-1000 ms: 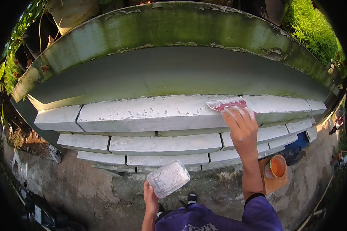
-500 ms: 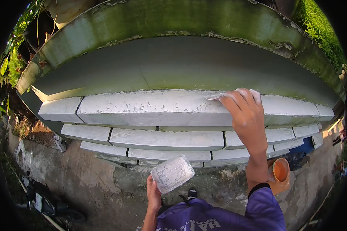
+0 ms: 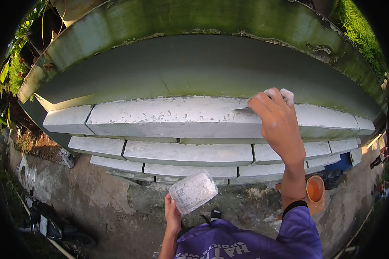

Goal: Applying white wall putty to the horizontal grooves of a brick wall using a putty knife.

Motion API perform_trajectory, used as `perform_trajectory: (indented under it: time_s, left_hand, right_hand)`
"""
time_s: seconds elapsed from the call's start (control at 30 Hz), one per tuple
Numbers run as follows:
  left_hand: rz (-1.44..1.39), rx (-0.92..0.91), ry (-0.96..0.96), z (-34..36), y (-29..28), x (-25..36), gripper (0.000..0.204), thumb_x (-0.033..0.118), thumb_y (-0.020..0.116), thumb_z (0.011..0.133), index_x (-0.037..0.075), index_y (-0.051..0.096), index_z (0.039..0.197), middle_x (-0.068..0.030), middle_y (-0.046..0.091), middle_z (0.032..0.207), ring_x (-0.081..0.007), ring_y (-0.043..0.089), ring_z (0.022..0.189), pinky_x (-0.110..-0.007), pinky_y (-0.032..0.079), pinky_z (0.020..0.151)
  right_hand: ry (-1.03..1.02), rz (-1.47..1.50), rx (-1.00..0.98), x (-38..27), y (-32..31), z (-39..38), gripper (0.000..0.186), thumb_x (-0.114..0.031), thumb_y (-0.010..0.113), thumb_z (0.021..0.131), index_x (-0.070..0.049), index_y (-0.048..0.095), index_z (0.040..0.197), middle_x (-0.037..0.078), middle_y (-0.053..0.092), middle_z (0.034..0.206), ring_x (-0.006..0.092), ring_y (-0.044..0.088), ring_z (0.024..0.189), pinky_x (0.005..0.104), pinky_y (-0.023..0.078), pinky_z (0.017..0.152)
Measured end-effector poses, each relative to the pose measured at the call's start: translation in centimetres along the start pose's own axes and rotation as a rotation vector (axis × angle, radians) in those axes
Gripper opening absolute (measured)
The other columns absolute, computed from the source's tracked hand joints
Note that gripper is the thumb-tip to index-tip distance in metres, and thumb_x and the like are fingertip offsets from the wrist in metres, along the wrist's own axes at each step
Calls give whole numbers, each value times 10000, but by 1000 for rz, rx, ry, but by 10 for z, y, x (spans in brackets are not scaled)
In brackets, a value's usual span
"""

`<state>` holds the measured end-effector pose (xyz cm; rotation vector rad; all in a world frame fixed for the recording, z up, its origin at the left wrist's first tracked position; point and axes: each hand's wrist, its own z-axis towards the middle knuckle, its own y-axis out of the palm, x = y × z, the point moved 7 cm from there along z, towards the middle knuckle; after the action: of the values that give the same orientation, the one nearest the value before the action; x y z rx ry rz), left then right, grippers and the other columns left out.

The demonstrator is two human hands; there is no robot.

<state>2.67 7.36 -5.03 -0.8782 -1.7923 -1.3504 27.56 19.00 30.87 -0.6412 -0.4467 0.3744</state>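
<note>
My right hand (image 3: 278, 121) is closed around a thin scraper (image 3: 241, 108), its blade flat against the top of the upper white ledge (image 3: 181, 113). White paste coats some of that hand's fingertips. Grey pits and bare specks show on the ledge to the left of the blade. Down by my body, my left hand (image 3: 172, 213) grips a rounded, shallow container (image 3: 193, 192) smeared with white paste by its left edge. Most of the scraper is hidden inside my fingers.
Below run more pale ledges (image 3: 188, 153) split by dark gaps. A mossy green wall rim (image 3: 181, 19) curves above. An orange bucket (image 3: 315, 190) stands at the right beside a dark plastic bag (image 3: 331, 179). A motorbike (image 3: 52, 224) is parked at lower left on concrete.
My right hand has shifted slightly right, and the scraper blade now looks thinner and flatter. My left hand still holds the container in nearly the same place.
</note>
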Motion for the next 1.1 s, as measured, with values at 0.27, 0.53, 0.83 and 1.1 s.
perform_trajectory:
  time_s: [0.27,0.53,0.83,1.1]
  left_hand:
    - [-19,35,8,3,-11,-2,484,328,451,1035,101,342,1449,-73,545,1307,-192,613,1059,-354,549,657]
    - [-16,21,-15,2,-14,-2,480,326,443,1037,100,341,1449,-76,543,1313,-194,615,1056,-352,549,659]
    - [-23,49,-15,6,0,11,479,334,450,1036,110,339,1445,-69,546,1296,-183,606,1067,-349,548,674]
    - [-88,26,-9,10,19,30,442,353,431,1041,100,376,1400,-54,593,1172,-137,629,908,-305,529,592]
  right_hand:
    - [24,158,-73,-2,-4,5,267,110,539,736,-69,560,931,64,537,879,263,512,925,415,344,954]
    - [71,156,-81,3,-7,8,291,106,547,695,-71,563,926,67,534,887,272,507,925,438,318,953]
    - [-12,26,-78,-79,-15,-45,231,-49,648,739,-139,649,952,-7,562,870,174,566,944,393,321,908]
    - [246,381,-70,-87,27,-112,223,-2,648,761,-79,664,970,37,628,878,245,587,863,425,412,825]
